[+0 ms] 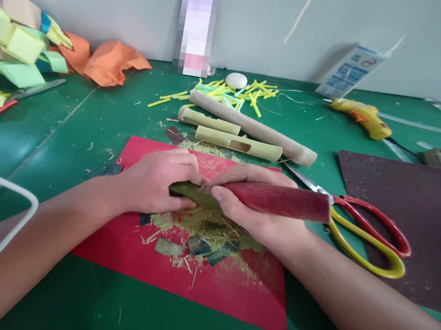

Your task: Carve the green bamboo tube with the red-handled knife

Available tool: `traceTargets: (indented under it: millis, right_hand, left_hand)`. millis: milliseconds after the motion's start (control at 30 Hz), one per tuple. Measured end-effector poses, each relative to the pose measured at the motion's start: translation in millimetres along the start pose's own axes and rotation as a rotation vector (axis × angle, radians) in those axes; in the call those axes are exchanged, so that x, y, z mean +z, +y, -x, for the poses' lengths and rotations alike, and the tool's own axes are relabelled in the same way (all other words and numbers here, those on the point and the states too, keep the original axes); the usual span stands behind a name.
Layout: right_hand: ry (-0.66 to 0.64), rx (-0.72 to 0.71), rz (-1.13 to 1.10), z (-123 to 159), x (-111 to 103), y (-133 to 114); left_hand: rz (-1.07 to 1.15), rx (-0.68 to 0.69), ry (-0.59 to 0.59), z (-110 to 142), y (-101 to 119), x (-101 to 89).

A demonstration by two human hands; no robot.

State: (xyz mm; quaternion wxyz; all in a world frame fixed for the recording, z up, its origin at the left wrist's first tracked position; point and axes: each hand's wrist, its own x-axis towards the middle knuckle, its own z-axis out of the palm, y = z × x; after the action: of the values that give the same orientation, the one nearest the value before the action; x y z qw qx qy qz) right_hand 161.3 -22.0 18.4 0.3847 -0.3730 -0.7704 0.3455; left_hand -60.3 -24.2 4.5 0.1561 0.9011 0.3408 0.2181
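Left fingers (185, 173) pinching a green piece (195, 195), right fingers (244, 173) gripping a red handle (281, 201), far end hard to distinguish

No wording can be read with certainty. Printed matter stands along the far edge of the desk (144, 326). Toward its far right corner, a white packet (350, 71) leans against the wall (266, 33); it bears blue blocks of print (340, 81), too small to read, and above them a small round emblem (368, 62), its lettering indistinct. Left of the far edge's middle, an upright panel (195, 30) appears only as coarse pixels, any characters illegible.
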Motion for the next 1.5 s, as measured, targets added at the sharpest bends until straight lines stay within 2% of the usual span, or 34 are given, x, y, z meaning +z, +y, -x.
traceTargets:
  millis: [133, 567, 900, 1033, 1133, 1300, 1500]
  right_hand:
    - [-0.007, -0.037, 0.006, 0, -2, -2]
    - [0.131, 0.006, -0.008, 7, -3, 4]
    - [0.171, 0.079, -0.067, 10, -2, 9]
    - [0.182, 0.062, -0.063, 11, -2, 10]
    - [0.162, 0.032, -0.056, 9, -2, 7]
    - [0.041, 0.045, -0.057, 2, -2, 3]
    - [-0.007, 0.072, -0.075, 0, -1, 3]
  left_hand:
    - [0.01, -0.007, -0.002, 0, 0, 0.0]
    - [0.026, -0.022, -0.007, 1, -1, 0.9]
    - [0.023, -0.019, 0.003, 2, -1, 2.1]
    - [0.024, -0.028, -0.007, 1, -1, 1.9]
    - [0.019, -0.018, -0.008, 0, 0, 1.5]
    - [0.0, -0.024, -0.017, -1, 0, 1.2]
    - [0.016, -0.025, -0.025, 0, 1, 0.5]
